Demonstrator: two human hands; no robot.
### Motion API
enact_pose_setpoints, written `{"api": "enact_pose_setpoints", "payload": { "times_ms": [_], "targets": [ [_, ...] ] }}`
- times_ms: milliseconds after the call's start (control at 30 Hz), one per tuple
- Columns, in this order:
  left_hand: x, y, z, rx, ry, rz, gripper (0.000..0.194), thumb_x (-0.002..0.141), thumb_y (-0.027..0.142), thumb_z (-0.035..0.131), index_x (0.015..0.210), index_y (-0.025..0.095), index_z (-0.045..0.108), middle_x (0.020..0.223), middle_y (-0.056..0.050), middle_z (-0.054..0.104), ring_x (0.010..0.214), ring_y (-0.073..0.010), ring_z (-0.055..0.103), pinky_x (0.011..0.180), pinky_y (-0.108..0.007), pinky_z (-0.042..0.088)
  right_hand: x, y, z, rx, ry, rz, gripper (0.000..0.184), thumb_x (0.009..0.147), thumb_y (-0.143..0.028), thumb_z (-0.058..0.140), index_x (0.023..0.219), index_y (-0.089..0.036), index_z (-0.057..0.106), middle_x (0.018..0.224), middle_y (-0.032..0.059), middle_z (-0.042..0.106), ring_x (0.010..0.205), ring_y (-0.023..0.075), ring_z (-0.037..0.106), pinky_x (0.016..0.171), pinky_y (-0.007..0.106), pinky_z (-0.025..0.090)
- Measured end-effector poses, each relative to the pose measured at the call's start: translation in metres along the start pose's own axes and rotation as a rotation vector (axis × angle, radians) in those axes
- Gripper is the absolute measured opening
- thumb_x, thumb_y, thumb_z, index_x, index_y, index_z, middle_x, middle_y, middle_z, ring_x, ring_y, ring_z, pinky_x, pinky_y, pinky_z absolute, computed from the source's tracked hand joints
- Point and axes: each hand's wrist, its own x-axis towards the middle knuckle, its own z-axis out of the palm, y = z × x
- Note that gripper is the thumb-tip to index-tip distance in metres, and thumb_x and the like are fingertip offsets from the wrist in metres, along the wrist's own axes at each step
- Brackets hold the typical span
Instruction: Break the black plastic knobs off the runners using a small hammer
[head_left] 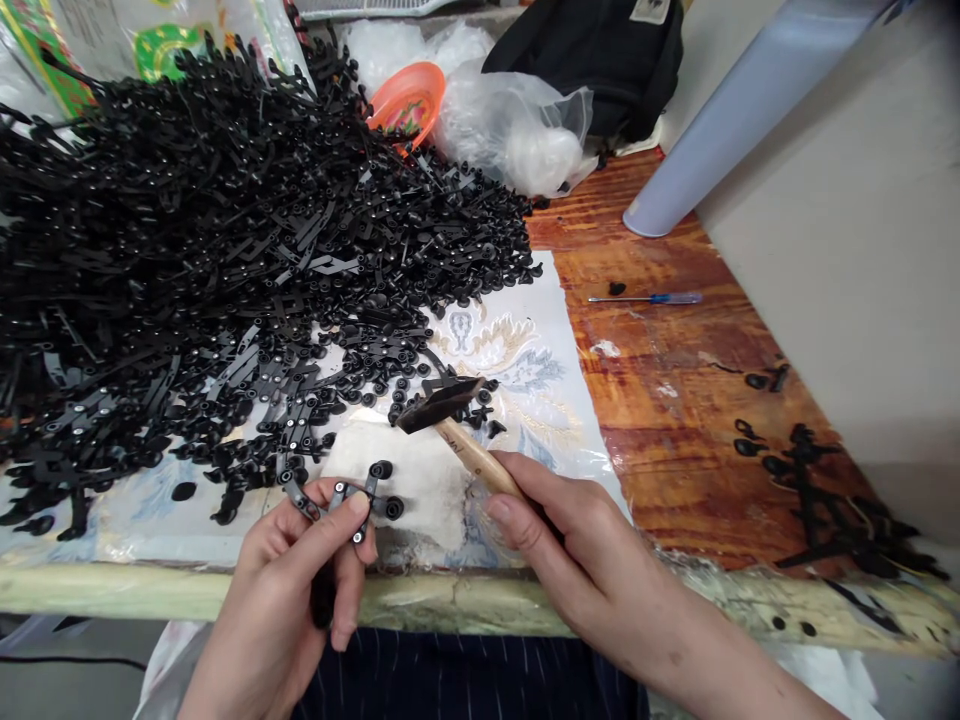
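My left hand is closed around a small black jointed plastic linkage with silvery rivets and round ends. The linkage is over the front of a whitish pad on the table. Wrapped around a wooden handle, my right hand holds a hammer. Its dark metal head is above the far side of the pad, apart from the linkage. Several small black round parts lie just beyond the hammer head. Part of the linkage is hidden by my left thumb and fingers.
A large heap of similar black parts covers the left and back. Behind it are an orange bowl and plastic bags. On the right lie a screwdriver and loose black pieces; a grey pipe stands behind.
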Motion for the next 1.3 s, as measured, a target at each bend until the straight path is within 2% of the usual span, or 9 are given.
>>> {"api": "enact_pose_setpoints", "payload": {
  "times_ms": [233, 367, 600, 800, 867, 1000, 1167, 1300],
  "targets": [
    [-0.001, 0.001, 0.000, -0.001, 0.009, -0.008, 0.034, 0.079, 0.037, 0.069, 0.054, 0.017, 0.061, 0.029, 0.005, 0.047, 0.024, -0.0029, 0.039, 0.035, -0.014, 0.028, -0.001, 0.001, 0.000, 0.008, -0.016, 0.018, 0.018, 0.102, -0.033, 0.039, 0.091, -0.023, 0.049, 0.072, -0.0039, 0.050, 0.061, 0.0123, 0.044, 0.056, 0.028, 0.036],
    [-0.001, 0.003, 0.001, -0.003, 0.024, 0.017, 0.032, 0.078, 0.036, 0.070, 0.054, 0.016, 0.062, 0.041, 0.002, 0.060, 0.026, -0.0018, 0.039, 0.038, -0.016, 0.034, -0.001, 0.000, -0.002, 0.010, -0.018, 0.020, 0.019, 0.101, -0.033, 0.038, 0.087, -0.023, 0.047, 0.070, -0.0042, 0.048, 0.060, 0.0123, 0.044, 0.056, 0.029, 0.035],
    [0.000, 0.001, 0.001, 0.005, 0.017, 0.026, 0.032, 0.078, 0.035, 0.070, 0.054, 0.016, 0.060, 0.046, 0.002, 0.063, 0.025, -0.0009, 0.040, 0.039, -0.017, 0.034, -0.003, 0.001, 0.000, 0.007, -0.021, 0.028, 0.016, 0.102, -0.033, 0.038, 0.093, -0.024, 0.049, 0.068, -0.0050, 0.047, 0.058, 0.0125, 0.044, 0.054, 0.028, 0.034],
    [0.000, 0.003, 0.004, -0.023, 0.032, 0.022, 0.028, 0.077, 0.034, 0.072, 0.058, 0.017, 0.060, 0.047, 0.004, 0.064, 0.023, -0.0007, 0.040, 0.036, -0.016, 0.028, -0.002, 0.001, 0.001, 0.012, -0.027, 0.049, 0.018, 0.102, -0.035, 0.038, 0.094, -0.023, 0.049, 0.073, -0.0032, 0.051, 0.061, 0.0132, 0.045, 0.057, 0.029, 0.036],
    [0.000, 0.003, 0.003, -0.016, 0.031, 0.012, 0.031, 0.077, 0.034, 0.071, 0.055, 0.016, 0.060, 0.043, 0.003, 0.061, 0.024, -0.0011, 0.039, 0.037, -0.016, 0.030, -0.003, 0.000, 0.000, 0.013, -0.029, 0.042, 0.019, 0.102, -0.034, 0.038, 0.091, -0.023, 0.049, 0.071, -0.0037, 0.049, 0.060, 0.0129, 0.045, 0.056, 0.029, 0.035],
    [0.001, 0.002, 0.000, -0.001, -0.014, -0.038, 0.037, 0.081, 0.038, 0.067, 0.051, 0.017, 0.060, 0.027, 0.004, 0.046, 0.026, -0.0043, 0.038, 0.040, -0.016, 0.033, -0.003, -0.002, 0.002, -0.013, -0.036, 0.046, 0.018, 0.101, -0.032, 0.038, 0.090, -0.023, 0.049, 0.070, -0.0035, 0.051, 0.062, 0.0134, 0.048, 0.057, 0.029, 0.036],
    [0.002, 0.002, -0.001, 0.007, -0.021, -0.050, 0.038, 0.081, 0.041, 0.067, 0.053, 0.015, 0.062, 0.026, 0.003, 0.046, 0.026, -0.0028, 0.036, 0.038, -0.014, 0.029, 0.024, -0.007, 0.006, -0.031, 0.020, 0.120, 0.007, 0.089, -0.027, 0.052, 0.088, -0.021, 0.056, 0.064, -0.0042, 0.050, 0.056, 0.0129, 0.046, 0.051, 0.027, 0.034],
    [0.003, -0.001, -0.002, 0.007, -0.011, -0.035, 0.039, 0.081, 0.040, 0.067, 0.052, 0.015, 0.063, 0.026, 0.002, 0.046, 0.027, -0.0025, 0.036, 0.037, -0.014, 0.028, 0.059, -0.015, 0.013, 0.019, -0.013, 0.123, 0.022, 0.075, -0.018, 0.057, 0.095, -0.021, 0.065, 0.060, -0.0053, 0.052, 0.049, 0.0102, 0.046, 0.045, 0.023, 0.034]
  ]
}}
